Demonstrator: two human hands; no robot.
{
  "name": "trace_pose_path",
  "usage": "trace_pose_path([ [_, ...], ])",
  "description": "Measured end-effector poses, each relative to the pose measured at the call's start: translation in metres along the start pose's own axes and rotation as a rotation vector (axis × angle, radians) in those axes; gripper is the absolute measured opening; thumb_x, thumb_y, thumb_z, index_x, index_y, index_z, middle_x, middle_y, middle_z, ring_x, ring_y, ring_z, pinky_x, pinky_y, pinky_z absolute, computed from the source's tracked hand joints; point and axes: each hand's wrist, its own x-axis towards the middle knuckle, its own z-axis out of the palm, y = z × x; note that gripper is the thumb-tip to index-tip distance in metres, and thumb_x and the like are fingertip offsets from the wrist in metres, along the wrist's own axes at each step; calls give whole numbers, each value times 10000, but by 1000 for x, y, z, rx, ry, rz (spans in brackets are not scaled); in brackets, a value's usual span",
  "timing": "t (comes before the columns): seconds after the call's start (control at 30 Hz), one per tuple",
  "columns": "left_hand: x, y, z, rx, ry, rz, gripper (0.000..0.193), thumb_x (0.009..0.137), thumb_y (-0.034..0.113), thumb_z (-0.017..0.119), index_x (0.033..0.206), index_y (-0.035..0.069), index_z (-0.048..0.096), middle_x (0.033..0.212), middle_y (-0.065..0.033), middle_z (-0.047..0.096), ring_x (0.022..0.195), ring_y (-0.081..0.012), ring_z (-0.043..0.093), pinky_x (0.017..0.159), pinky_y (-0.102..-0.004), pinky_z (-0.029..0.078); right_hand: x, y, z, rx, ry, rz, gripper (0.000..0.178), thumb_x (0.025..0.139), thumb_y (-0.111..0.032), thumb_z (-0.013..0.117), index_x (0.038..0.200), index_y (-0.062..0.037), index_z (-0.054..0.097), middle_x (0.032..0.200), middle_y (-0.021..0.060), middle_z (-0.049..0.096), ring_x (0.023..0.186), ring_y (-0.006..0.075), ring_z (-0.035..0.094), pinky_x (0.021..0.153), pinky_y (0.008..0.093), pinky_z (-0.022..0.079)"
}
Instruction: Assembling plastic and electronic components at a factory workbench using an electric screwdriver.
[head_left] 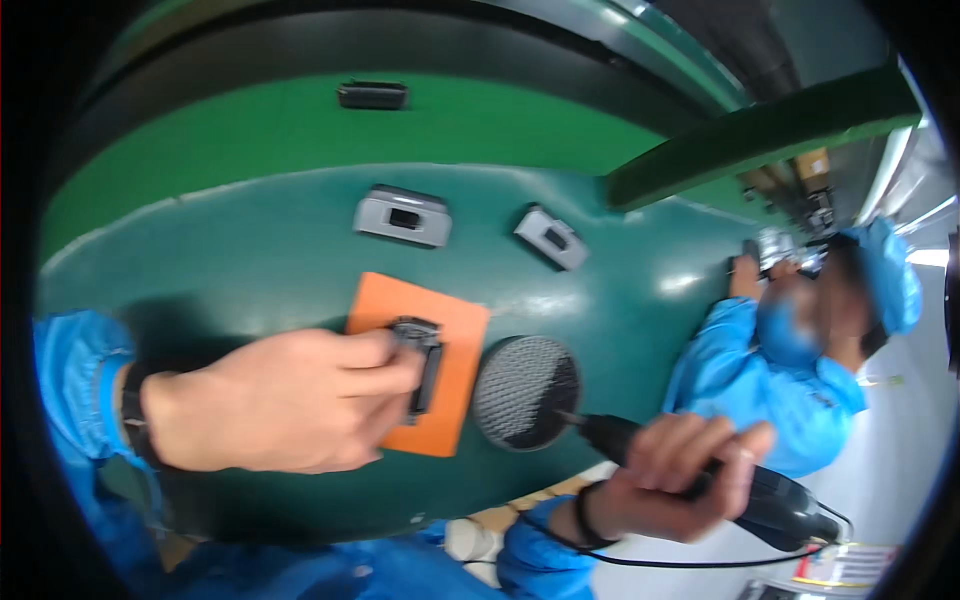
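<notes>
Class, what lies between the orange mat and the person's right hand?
In the head view, a round textured disc lies between the orange mat and the right hand, as does the front of the black power tool.

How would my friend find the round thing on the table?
On the green table, find the orange mat under the left hand. Just right of it sits the grey-and-black dish, near the screwdriver. Its round shape sets it apart from the four-sided mat.
</notes>
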Motion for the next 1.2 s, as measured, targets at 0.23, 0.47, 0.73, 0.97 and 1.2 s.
trace_pose_path([
  [0.23, -39, 31, 11, -97, 120, -285, 216, 786, 251, 617, 936, 120, 701, 1164, -52, 655, 693, -104, 601, 619, -231, 438, -5, 22, 22, -35, -7, 67, 201, 987, -259, 396, 869, -99, 362, 484, -8, 314, 326, 77, 276, 285, 225, 280],
  [0.47, -31, 29, 20, -186, 69, -332, 96, 752, 165, 603, 825, 147, 662, 1212, -28, 648, 439, -73, 481, 432, -209, 353, 11, 27, 26, 6, -8, 97, 193, 990, -212, 380, 851, -83, 341, 497, 23, 347, 349, 110, 302, 314, 253, 303],
  [0.73, -20, 25, 35, -261, 68, -313, 95, 731, 127, 619, 807, 110, 671, 1239, -62, 636, 486, -69, 444, 467, -180, 348, 10, 45, 16, 17, 4, 96, 197, 1002, -212, 360, 877, -63, 333, 502, 51, 378, 354, 143, 332, 327, 277, 307],
  [0.97, -28, 25, 24, -299, 62, -326, 35, 726, 137, 642, 718, 109, 662, 1210, -56, 644, 498, -96, 412, 474, -201, 333, 11, 46, 22, -8, -101, 146, 179, 953, -212, 438, 864, -62, 393, 541, 6, 331, 398, 80, 315, 356, 226, 301],
  [1.2, -32, 24, 20, -317, -13, -274, 349, 724, 303, 733, 973, 61, 698, 1251, -88, 625, 517, -79, 420, 492, -206, 365, 8, 43, 24, -70, -79, 147, 162, 938, -206, 469, 858, -80, 404, 536, 6, 349, 412, 74, 341, 377, 215, 335],
])
